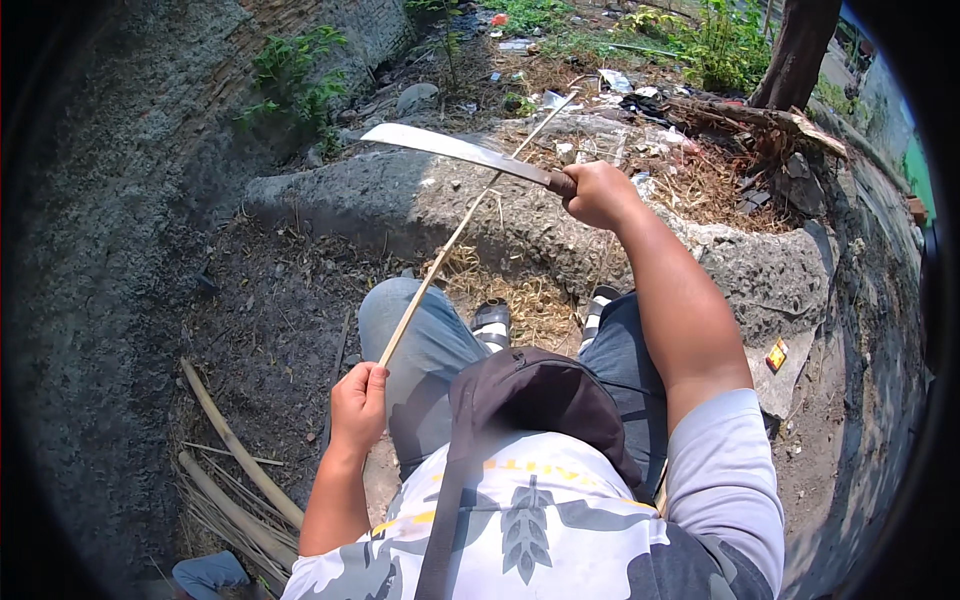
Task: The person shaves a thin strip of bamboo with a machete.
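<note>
The left hand (358, 410) is closed round the lower end of a pale stick (440, 262); the stick slants up and to the right, over a concrete slab (350, 190), passing under the blade of a machete (430, 142) — whether the two touch, I cannot tell. The stick looks light, dry and fairly stiff, with some spring along its length; its edges may splinter, so the near end, well clear of the steel, seems the best place to hold it. The machete points left and is probably the heavier, stiffer piece; the right hand (600, 195) is wrapped round its wooden handle (563, 183) — the only safe grip on it.

At the left a rough wall (110, 250) rises; curved poles (240, 450) lie on dark soil (270, 290) near it; the slab, coarse and pitted, spans the middle, partly sunlit, with dry straw (535, 315) below; at the upper right a tree trunk (800, 55) stands beside green weeds (725, 45).
</note>
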Demonstrator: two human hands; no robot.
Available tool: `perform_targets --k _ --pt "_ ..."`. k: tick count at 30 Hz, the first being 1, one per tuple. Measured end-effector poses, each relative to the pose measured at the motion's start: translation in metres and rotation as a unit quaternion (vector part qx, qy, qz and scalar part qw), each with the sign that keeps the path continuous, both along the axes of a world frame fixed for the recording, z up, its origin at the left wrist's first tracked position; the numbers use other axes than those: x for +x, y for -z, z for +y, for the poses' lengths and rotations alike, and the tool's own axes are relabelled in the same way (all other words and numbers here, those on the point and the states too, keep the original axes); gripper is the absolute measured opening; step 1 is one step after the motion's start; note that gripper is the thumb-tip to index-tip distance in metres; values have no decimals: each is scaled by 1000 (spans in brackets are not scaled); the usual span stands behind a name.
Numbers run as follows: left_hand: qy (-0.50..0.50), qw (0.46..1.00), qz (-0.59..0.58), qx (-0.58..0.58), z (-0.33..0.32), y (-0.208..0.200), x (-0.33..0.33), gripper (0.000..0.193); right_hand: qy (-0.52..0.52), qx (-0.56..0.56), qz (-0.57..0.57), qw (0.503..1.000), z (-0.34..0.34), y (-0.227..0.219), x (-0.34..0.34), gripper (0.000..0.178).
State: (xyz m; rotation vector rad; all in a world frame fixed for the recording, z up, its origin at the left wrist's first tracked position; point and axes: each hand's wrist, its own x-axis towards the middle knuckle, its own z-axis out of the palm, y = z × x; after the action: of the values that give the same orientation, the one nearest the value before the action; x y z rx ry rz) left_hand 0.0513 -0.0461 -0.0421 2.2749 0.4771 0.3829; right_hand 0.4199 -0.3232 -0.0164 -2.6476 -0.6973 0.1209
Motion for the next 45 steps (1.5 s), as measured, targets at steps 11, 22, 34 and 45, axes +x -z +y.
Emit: perform_targets --k 11,22,34,45 --pt "-10 999 24 -35 1 4 -2 33 -40 88 28 995 -7 16 0 22" --pt "-4 999 40 -25 5 3 5 43 -23 60 -20 998 -11 8 2 32" --pt "18 999 23 -32 13 30 22 44 -180 -59 -98 977 27 -9 -37 19" --pt "44 996 46 -66 18 26 30 43 -112 60 -11 992 12 26 -14 23"
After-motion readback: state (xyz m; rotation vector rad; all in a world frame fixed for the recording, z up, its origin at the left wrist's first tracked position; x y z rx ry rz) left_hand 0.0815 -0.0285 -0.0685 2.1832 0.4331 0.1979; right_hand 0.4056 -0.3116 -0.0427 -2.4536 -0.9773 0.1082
